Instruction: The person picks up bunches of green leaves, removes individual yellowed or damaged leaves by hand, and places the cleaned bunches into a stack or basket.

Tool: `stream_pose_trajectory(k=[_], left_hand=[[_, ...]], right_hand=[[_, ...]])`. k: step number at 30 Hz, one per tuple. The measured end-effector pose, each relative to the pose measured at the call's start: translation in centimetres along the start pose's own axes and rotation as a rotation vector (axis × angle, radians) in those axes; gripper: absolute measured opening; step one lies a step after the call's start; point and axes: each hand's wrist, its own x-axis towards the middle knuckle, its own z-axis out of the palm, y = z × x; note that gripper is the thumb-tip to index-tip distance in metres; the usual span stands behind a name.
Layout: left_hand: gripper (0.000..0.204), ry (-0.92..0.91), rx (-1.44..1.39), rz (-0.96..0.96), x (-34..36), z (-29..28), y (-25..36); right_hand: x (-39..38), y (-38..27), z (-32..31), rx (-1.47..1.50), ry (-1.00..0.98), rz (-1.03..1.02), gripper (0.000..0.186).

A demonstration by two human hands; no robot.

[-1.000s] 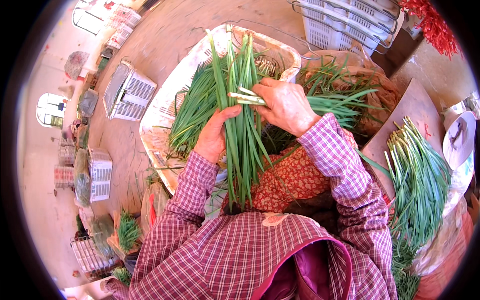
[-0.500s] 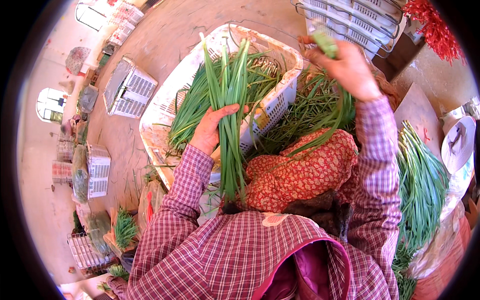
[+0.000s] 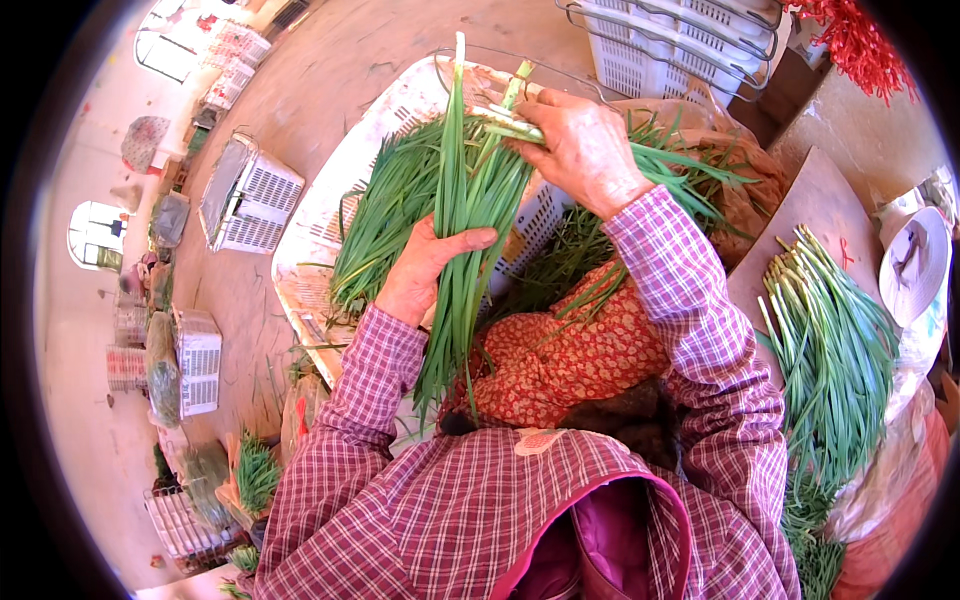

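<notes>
- Scanning from the left edge, I note stacked white plastic crates (image 3: 197,360) on the dusty floor (image 3: 330,70), well apart from the work.
- Further in, an overturned white crate (image 3: 250,195) lies on the same floor, near the big tray.
- Low at left I see small green bunches (image 3: 255,475) set in baskets, too small to tell more.
- A long white perforated tray (image 3: 330,215) slants up the middle, loose green chive-like leaves (image 3: 385,220) heaped in it.
- The left hand (image 3: 420,270) is closed around a gathered bunch of long green leaves (image 3: 465,230); thumb over the front, fingers wrapped behind. The bunch stands nearly upright over the tray, pale ends up, leaf tips hanging down toward the lap.
- A red patterned cloth (image 3: 560,365) covers the lap just right of the hanging tips.
- The right hand (image 3: 585,150) is at the top of the bunch, fingers curled and pinching the pale stalk ends (image 3: 505,115); grip is closed on them.
- Both forearms wear a purple checked sleeve (image 3: 690,320).
- More leaves (image 3: 690,170) lie spread behind the right wrist on a brown sack.
- At far right, a trimmed pile of leaves (image 3: 830,360) lies on a board, apart from both hands.
- Upper right: white wire-handled baskets (image 3: 680,45).
</notes>
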Motion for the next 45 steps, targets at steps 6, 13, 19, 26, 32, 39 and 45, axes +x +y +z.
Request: stream_pose_trajectory(k=[6, 13, 19, 26, 32, 39, 45], left_hand=[[0.043, 0.05, 0.076, -0.031, -0.5, -3.2, -0.9], [0.043, 0.066, 0.0, -0.06, -2.0, -1.9, -0.3], [0.036, -0.021, 0.052, -0.12, -1.7, -2.5, -0.5], [0.033, 0.042, 0.017, -0.024, -0.9, -0.1, -0.9], [0.036, 0.008, 0.052, -0.065, -0.4, -0.6, -1.2], [0.039, 0.036, -0.049, 0.129, 0.3, -1.9, -3.9], [0.042, 0.104, -0.067, -0.113, 0.0, -5.1, -3.6]], right_hand=[[0.6, 5.6, -2.7, -0.11, 0.176, 0.292, 0.024], [-0.4, 8.7, -3.3, -0.145, -0.046, 0.439, 0.043], [0.9, 2.5, -2.0, 0.208, -0.349, 0.306, 0.052], [-0.7, 1.0, 0.3, 0.255, -0.135, 0.253, 0.041], [-1.1, -1.1, -1.2, 0.377, -0.25, 0.203, 0.025], [-2.0, -4.7, -3.1, 0.757, -0.372, -0.093, 0.026], [-0.2, -1.1, -9.1, 0.989, -0.042, 0.107, 0.018]])
